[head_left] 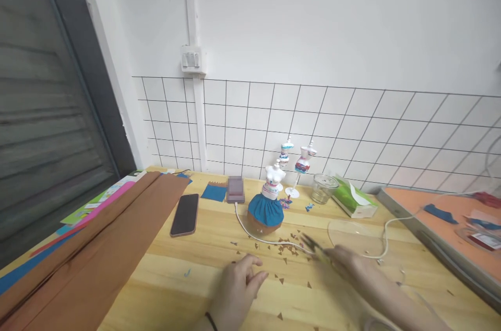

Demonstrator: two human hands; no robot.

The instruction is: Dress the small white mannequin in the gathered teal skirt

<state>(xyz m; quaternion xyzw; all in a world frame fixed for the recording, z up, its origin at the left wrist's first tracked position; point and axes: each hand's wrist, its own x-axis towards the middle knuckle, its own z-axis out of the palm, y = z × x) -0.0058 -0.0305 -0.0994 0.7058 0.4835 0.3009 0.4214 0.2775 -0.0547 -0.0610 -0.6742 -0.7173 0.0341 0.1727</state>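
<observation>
My left hand point(241, 286) is low over the wooden table, its thumb and fingers curved and apart with nothing between them. My right hand point(342, 262), blurred by motion, holds a slim dark-tipped tool point(319, 250), which looks like scissors or tweezers, pointing up and left. Small brown triangular scraps point(285, 260) lie scattered between and around the hands. Beyond them stands a small white mannequin point(274, 174) wearing a blue gathered skirt point(266, 211) over a brown layer. A white cable point(270, 241) runs past its base.
Long brown fabric point(105, 247) lies at left beside a phone point(185, 215). Farther back are a blue fabric piece point(214, 192), a power bank point(235, 190), two small mannequins point(305, 158), a glass jar point(324, 189) and a green tissue pack point(354, 198). An orange-surfaced tray point(422, 200) is at right.
</observation>
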